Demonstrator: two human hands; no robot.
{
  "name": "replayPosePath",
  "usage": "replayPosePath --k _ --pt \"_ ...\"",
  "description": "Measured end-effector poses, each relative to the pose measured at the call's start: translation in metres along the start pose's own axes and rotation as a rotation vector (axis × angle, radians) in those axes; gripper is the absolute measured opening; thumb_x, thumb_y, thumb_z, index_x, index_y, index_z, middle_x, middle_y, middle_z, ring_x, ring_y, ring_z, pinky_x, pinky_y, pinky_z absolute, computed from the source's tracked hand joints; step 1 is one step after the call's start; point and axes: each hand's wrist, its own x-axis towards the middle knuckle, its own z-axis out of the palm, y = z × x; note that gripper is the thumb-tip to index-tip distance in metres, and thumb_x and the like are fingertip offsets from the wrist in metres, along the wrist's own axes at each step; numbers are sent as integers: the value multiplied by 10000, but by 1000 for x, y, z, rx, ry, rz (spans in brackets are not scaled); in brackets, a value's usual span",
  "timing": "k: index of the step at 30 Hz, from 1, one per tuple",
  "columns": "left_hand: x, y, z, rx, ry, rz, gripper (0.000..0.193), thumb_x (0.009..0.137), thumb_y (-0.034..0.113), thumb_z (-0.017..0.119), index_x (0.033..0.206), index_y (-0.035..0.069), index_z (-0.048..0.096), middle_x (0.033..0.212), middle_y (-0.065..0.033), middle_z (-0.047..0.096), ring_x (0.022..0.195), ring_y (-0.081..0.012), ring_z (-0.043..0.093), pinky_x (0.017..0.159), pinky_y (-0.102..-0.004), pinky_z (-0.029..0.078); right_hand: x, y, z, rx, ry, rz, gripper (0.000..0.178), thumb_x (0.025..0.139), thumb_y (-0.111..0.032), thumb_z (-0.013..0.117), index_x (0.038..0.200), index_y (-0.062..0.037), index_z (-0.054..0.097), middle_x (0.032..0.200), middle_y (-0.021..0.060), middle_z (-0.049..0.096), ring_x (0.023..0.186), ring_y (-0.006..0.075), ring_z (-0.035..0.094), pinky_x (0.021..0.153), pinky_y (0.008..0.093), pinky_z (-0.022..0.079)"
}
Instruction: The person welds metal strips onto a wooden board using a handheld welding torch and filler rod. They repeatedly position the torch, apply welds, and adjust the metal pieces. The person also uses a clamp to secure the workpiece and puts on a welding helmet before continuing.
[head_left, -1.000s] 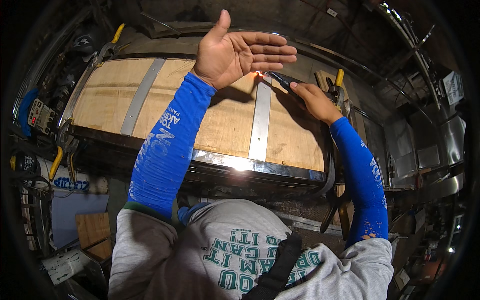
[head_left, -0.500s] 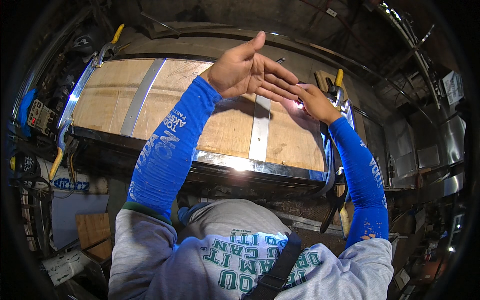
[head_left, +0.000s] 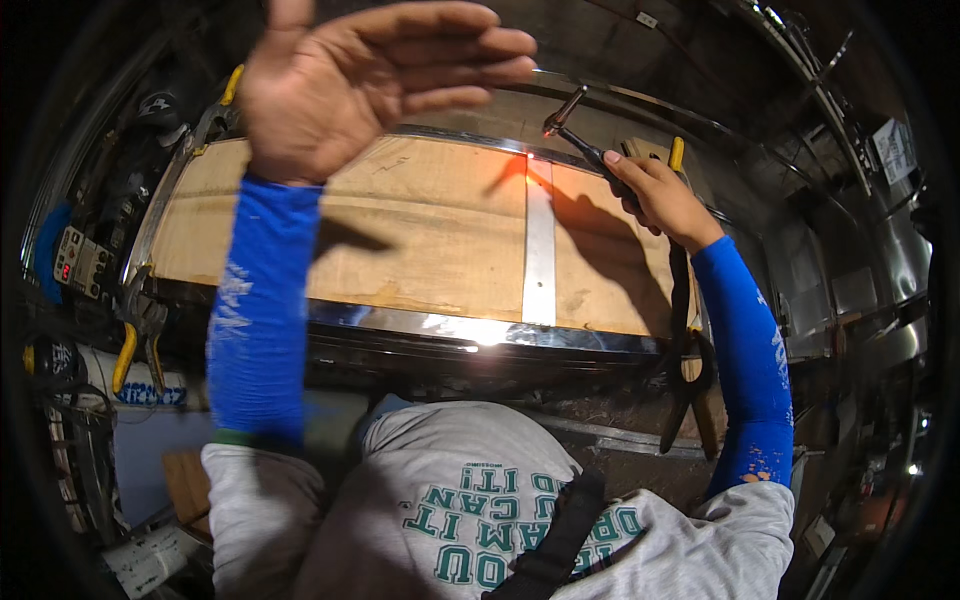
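Torch (head_left: 580, 145) in the right hand (head_left: 662, 202) hangs over the far edge of a wooden panel (head_left: 430, 235), as I watch from a distance through the head camera. The right fingers are clamped around its dark handle; its head, with a silver end pointing up and away, sits near the far end of a flat metal strip (head_left: 539, 245) and looks to be apart from it. A small spot glows orange-red at that end of the strip, which crosses the panel from its far edge to its near one.

Raised at upper left, the left hand (head_left: 340, 95) shows me its palm, slightly blurred. Its fingers are stretched out to the right and lie nearly together, while the thumb stands apart and runs out of view at the top.

Shadows fall across the wood on both sides of the strip. A shiny metal edge (head_left: 405, 320) borders the panel nearest the body, catching a bright reflection. I can make out a yellow-handled clamp (head_left: 125, 357) at the near left corner, another yellow handle (head_left: 232, 86) at far left and a third yellow handle (head_left: 677, 155) just beyond the right hand. Farther left stands a control box (head_left: 82, 262) with a red light. Blue sleeves (head_left: 262, 320) cover both forearms.
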Motion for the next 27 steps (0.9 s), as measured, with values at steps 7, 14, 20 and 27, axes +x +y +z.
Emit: replayPosePath --k 7,14,20,27 --pt "-58 110 -36 101 416 17 1015 1001 772 366 1364 -155 563 1289 -332 661 1245 -465 643 1035 -513 561 -63 -108 67 556 -134 132 631 1013 -693 484 846 -96 604 580 -25 489 375 60 356 354 214 265" --pt "-147 114 -121 -215 212 -31 1063 1029 744 68 1525 -155 340 1568 -407 346 1492 -508 351 1206 -525 411 -5 -170 175 250 -56 -33 549 1052 -611 502 811 -123 569 594 -27 471 445 74 378 412 254 279" --pt "-179 96 -131 -366 235 79 1077 1024 759 86 1508 -158 374 1546 -405 385 1466 -511 396 1192 -538 424 59 -159 216 -1 40 -46 596 1046 -586 538 794 -53 623 604 -14 489 496 97 406 459 300 317" --pt "-177 93 -112 -274 317 9 1093 1007 790 121 1467 -138 469 1483 -386 487 1391 -495 509 1148 -506 477 66 -145 240 38 113 -143 609 1049 -512 590 839 52 682 660 5 505 663 118 445 608 324 376"
